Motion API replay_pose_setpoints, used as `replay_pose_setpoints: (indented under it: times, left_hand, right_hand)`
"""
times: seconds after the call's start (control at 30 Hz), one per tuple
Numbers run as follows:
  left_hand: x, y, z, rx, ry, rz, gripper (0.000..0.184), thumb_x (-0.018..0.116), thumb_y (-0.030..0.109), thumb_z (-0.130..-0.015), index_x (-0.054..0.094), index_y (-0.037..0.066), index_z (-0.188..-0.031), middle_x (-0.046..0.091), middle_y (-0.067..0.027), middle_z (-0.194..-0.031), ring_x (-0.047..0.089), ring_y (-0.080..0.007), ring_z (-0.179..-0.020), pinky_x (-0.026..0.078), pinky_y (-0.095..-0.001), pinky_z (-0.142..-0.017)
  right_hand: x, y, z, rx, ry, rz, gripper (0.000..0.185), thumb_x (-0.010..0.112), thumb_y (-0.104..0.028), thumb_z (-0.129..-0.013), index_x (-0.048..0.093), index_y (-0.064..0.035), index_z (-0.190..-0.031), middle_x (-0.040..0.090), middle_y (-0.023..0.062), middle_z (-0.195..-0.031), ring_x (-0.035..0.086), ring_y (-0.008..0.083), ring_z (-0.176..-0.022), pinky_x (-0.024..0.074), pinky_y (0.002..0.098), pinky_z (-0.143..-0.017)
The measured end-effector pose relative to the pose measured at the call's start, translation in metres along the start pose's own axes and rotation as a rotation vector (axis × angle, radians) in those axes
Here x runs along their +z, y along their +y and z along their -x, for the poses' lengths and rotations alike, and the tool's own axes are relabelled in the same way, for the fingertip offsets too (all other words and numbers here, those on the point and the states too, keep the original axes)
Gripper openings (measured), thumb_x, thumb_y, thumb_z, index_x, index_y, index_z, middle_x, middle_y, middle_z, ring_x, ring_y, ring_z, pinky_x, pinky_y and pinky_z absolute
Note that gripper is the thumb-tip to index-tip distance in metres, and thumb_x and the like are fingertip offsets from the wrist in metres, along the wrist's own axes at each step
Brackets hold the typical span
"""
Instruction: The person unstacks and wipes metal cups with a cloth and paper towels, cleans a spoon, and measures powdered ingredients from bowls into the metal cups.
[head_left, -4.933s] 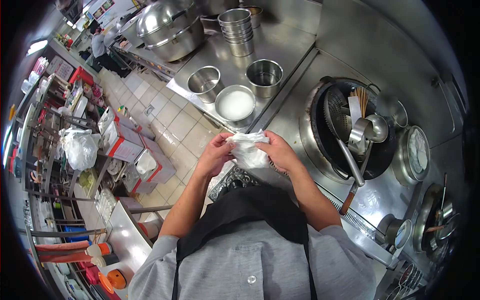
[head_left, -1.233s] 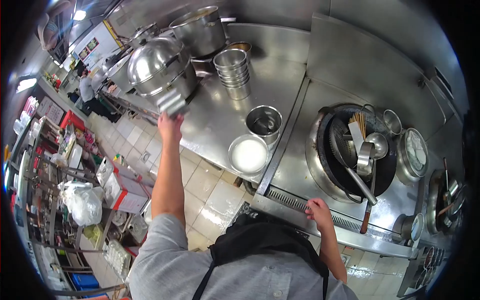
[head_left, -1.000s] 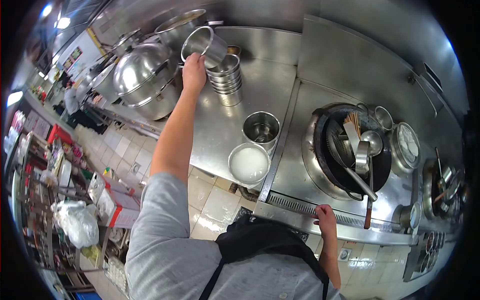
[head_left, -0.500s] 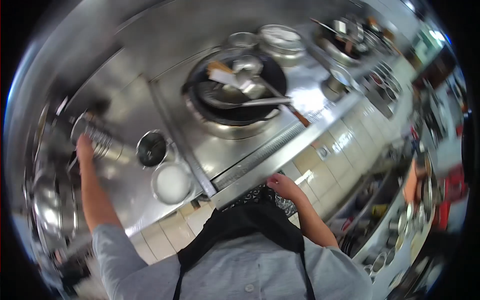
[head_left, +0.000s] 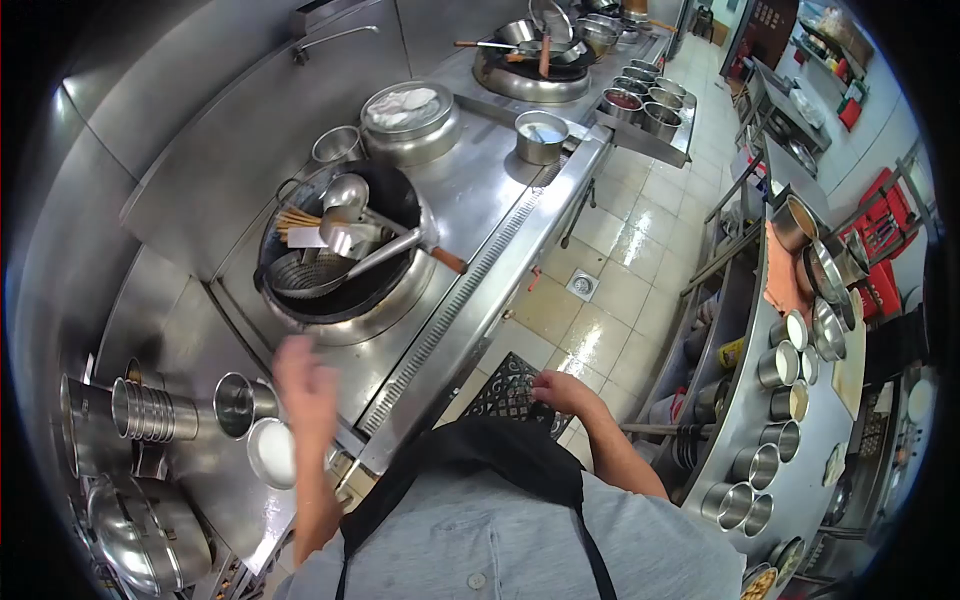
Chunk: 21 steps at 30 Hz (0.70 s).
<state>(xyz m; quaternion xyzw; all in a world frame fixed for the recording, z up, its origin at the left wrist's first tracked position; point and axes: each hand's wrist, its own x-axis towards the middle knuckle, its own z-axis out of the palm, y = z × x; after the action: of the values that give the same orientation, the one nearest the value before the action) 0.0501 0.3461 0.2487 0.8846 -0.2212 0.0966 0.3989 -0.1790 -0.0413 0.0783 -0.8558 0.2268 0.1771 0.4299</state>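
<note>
My left hand (head_left: 306, 385), blurred by motion, is raised over the steel counter edge between the wok and the pot of white liquid (head_left: 272, 452); its fingers look apart and nothing shows in them. Low in front of my apron, my right hand (head_left: 562, 392) hangs above a dark patterned mat (head_left: 503, 388), its fingers curled in. The black wok (head_left: 345, 310) holds a strainer (head_left: 305, 275), a ladle (head_left: 345, 192) and wooden sticks (head_left: 297, 219). Beside the white liquid stands a dark-looking steel pot (head_left: 234, 404), with a stack of steel pots (head_left: 150, 410) further left.
A domed steel steamer (head_left: 150, 535) is at the lower left. A lidded pot (head_left: 410, 125) and a small pot (head_left: 541, 138) stand beyond the wok. Steel containers (head_left: 755, 466) line the right-hand counter (head_left: 708, 460). A tiled aisle (head_left: 620, 290) with a drain (head_left: 582, 285) runs between.
The view has swung right. My left hand has left the pot stack and moved toward the wok side, with no pot in it. My right hand stays low near the apron.
</note>
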Motion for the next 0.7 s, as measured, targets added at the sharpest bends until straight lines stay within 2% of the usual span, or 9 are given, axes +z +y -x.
replay_pose_setpoints:
  times: [0.03, 0.07, 0.13, 0.23, 0.27, 0.37, 0.4, 0.5, 0.7]
  left_hand:
    - [0.035, 0.012, 0.006, 0.24, -0.308, -0.194, 0.062, 0.072, 0.014, -0.091, 0.053, 0.005, -0.149, 0.039, -0.024, -0.161, 0.048, -0.0398, -0.143, 0.04, -0.0455, -0.118]
    - [0.067, 0.04, 0.016, 0.14, -0.567, -0.072, 0.062, 0.071, 0.021, -0.092, 0.053, 0.008, -0.15, 0.032, -0.0262, -0.165, 0.04, -0.0429, -0.148, 0.034, -0.0452, -0.122]
    - [0.111, 0.067, 0.018, 0.096, -0.873, -0.021, 0.059, 0.07, 0.025, -0.094, 0.056, 0.008, -0.148, 0.03, -0.0267, -0.166, 0.036, -0.0424, -0.151, 0.033, -0.0427, -0.123]
    - [0.158, 0.086, 0.008, 0.022, -0.907, 0.062, 0.056, 0.068, 0.027, -0.095, 0.058, 0.007, -0.146, 0.034, -0.028, -0.164, 0.04, -0.0418, -0.149, 0.035, -0.0415, -0.122]
    - [0.168, 0.098, 0.002, 0.057, -0.875, 0.014, 0.053, 0.067, 0.028, -0.096, 0.059, 0.006, -0.143, 0.043, -0.0274, -0.158, 0.045, -0.0404, -0.145, 0.038, -0.0419, -0.12]
    - [0.208, 0.121, -0.019, 0.211, -0.888, -0.125, 0.049, 0.064, 0.03, -0.098, 0.061, 0.005, -0.139, 0.054, -0.024, -0.15, 0.05, -0.0387, -0.14, 0.042, -0.0427, -0.116]
    - [0.225, 0.126, -0.027, 0.307, -0.871, -0.165, 0.046, 0.06, 0.034, -0.1, 0.063, 0.007, -0.138, 0.059, -0.0212, -0.144, 0.06, -0.0361, -0.13, 0.048, -0.0422, -0.109]
    - [0.263, 0.172, -0.046, 0.284, -0.9, -0.122, 0.043, 0.061, 0.031, -0.099, 0.066, 0.005, -0.133, 0.064, -0.0211, -0.137, 0.063, -0.0365, -0.124, 0.05, -0.0429, -0.105]
    - [0.381, 0.199, -0.108, 0.098, -0.858, 0.097, 0.038, 0.064, 0.033, -0.097, 0.073, 0.001, -0.115, 0.076, -0.0178, -0.103, 0.073, -0.0309, -0.095, 0.055, -0.0401, -0.087]
  right_hand:
    - [-0.012, 0.005, 0.006, 0.009, -0.001, -0.008, 0.036, 0.071, -0.031, -0.094, 0.07, -0.0042, -0.118, 0.075, 0.0172, -0.109, 0.071, 0.0329, -0.104, 0.0554, 0.0422, -0.091]
    - [-0.026, 0.011, 0.01, 0.016, -0.003, -0.015, 0.037, 0.071, -0.032, -0.093, 0.07, -0.0044, -0.118, 0.075, 0.0183, -0.109, 0.071, 0.0348, -0.104, 0.0552, 0.0434, -0.091]
    - [-0.047, 0.033, 0.012, 0.02, 0.018, -0.023, 0.039, 0.071, -0.033, -0.093, 0.07, -0.0041, -0.119, 0.074, 0.0198, -0.11, 0.071, 0.0369, -0.105, 0.055, 0.0444, -0.092]
    - [-0.072, 0.092, 0.018, 0.016, 0.095, -0.023, 0.042, 0.071, -0.033, -0.092, 0.07, -0.0026, -0.12, 0.074, 0.0212, -0.114, 0.07, 0.0375, -0.109, 0.0545, 0.044, -0.095]
    - [-0.079, 0.117, 0.02, 0.016, 0.131, -0.021, 0.043, 0.07, -0.033, -0.092, 0.07, -0.0019, -0.121, 0.074, 0.0218, -0.115, 0.07, 0.0377, -0.11, 0.0544, 0.0439, -0.096]
    - [-0.106, 0.156, 0.047, 0.115, 0.212, -0.026, 0.042, 0.069, -0.031, -0.093, 0.07, 0.0009, -0.12, 0.073, 0.0233, -0.118, 0.069, 0.0379, -0.113, 0.0539, 0.0437, -0.098]
    - [-0.111, 0.167, 0.058, 0.142, 0.247, -0.045, 0.041, 0.068, -0.031, -0.094, 0.071, 0.0014, -0.118, 0.073, 0.023, -0.117, 0.07, 0.0375, -0.111, 0.0542, 0.0434, -0.097]
    - [-0.129, 0.185, 0.092, 0.225, 0.287, -0.101, 0.039, 0.069, -0.03, -0.095, 0.071, 0.0021, -0.117, 0.074, 0.0229, -0.115, 0.071, 0.0371, -0.109, 0.0546, 0.0431, -0.095]
    - [-0.102, 0.238, 0.107, 0.391, 0.326, -0.261, 0.039, 0.07, -0.03, -0.095, 0.071, 0.0012, -0.117, 0.075, 0.0215, -0.112, 0.072, 0.0353, -0.106, 0.0552, 0.0431, -0.093]
